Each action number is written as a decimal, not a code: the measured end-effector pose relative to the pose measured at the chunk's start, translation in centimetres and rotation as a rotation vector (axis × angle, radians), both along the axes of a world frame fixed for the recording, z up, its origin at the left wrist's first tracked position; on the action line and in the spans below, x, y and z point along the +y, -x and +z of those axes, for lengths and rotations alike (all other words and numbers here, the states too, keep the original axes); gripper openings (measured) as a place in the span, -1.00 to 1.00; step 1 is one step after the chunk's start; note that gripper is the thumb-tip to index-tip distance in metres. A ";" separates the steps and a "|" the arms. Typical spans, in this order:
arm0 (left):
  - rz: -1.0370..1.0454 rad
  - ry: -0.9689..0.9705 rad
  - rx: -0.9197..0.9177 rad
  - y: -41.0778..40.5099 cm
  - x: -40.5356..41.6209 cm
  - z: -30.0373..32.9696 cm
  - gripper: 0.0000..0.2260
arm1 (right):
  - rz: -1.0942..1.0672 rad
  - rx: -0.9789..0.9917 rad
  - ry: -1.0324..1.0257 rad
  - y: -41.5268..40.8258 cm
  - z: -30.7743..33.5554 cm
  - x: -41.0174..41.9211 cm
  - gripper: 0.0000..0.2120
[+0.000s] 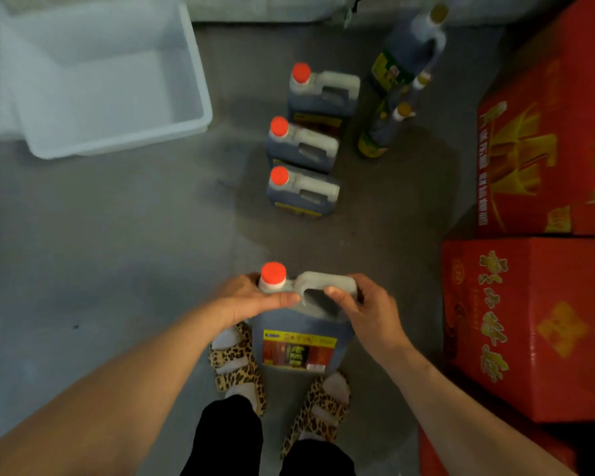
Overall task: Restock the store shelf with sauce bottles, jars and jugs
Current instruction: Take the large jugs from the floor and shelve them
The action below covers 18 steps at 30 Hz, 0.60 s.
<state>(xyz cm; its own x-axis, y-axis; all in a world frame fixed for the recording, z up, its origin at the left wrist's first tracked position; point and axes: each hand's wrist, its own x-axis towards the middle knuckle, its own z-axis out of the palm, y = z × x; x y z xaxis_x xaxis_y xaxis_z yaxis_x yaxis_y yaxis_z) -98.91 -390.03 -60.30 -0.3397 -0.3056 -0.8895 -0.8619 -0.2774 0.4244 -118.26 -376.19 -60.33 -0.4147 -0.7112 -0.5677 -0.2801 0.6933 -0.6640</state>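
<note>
A dark sauce jug with a red screw cap and a translucent moulded handle (303, 324) is held upright between both hands, above the grey concrete floor (117, 252) and just in front of the person's leopard-print sandals (237, 362). Its long axis runs vertically, cap uppermost; across the top, the cap lies toward the left hand and the handle toward the right, while the yellow-and-red label faces the person. The left hand (255, 300) is curled round the neck and shoulder of the held jug just below the cap, the thumb laid across the near side. The right hand (364, 310) is closed round the handle end, a fingertip pressed at the handle opening.

Beyond the held jug, three matching red-capped jugs (303, 146) stand in a row on the floor — all upright, caps on the left, handles on the right. To the right of that row, a cluster of taller dark bottles with yellow caps and green-yellow labels (402, 84) is seen, blurred. Red printed cardboard cartons (536, 324) are stacked to the right of the held jug, and a white plastic tub (110, 80) sits far to its upper left.
</note>
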 end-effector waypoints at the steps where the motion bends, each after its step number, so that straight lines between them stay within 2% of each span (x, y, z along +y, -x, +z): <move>1: -0.030 0.008 -0.002 0.4 -0.4 2.0 -0.16 | -0.007 0.020 0.001 0.2 1.9 -0.2 -0.71; 3: -0.070 0.042 -0.002 1.3 -1.5 6.2 -0.14 | -0.023 0.067 0.013 0.8 6.0 -0.7 -0.74; 6: -0.085 0.110 0.032 2.6 -3.7 13.6 -0.27 | -0.041 0.113 0.082 1.8 13.0 -2.2 -0.69; 8: -0.080 0.154 0.092 3.5 -5.6 18.6 -0.23 | -0.058 0.128 0.130 2.7 18.1 -3.5 -0.58; 11: -0.164 0.234 0.162 5.1 -8.7 27.1 -0.36 | -0.064 0.185 0.186 3.8 26.4 -5.6 -0.41; 13: -0.216 0.305 0.193 6.1 -10.8 32.9 -0.26 | -0.070 0.274 0.238 4.5 32.4 -7.2 -0.39; 15: -0.247 0.371 0.251 7.0 -13.0 38.7 -0.15 | -0.095 0.356 0.301 5.3 38.7 -9.0 -0.46; 18: -0.263 0.485 0.334 8.6 -16.2 47.7 -0.22 | -0.114 0.491 0.383 6.8 47.7 -12.1 -0.40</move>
<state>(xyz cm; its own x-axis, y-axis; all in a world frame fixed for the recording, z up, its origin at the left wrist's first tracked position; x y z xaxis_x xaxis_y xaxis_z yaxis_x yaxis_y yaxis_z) -107.49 -406.25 -12.56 -0.6930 -0.5152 -0.5042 -0.6744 0.2163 0.7060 -125.07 -388.28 -12.63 -0.6475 -0.7620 -0.0060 -0.5534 0.4756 -0.6837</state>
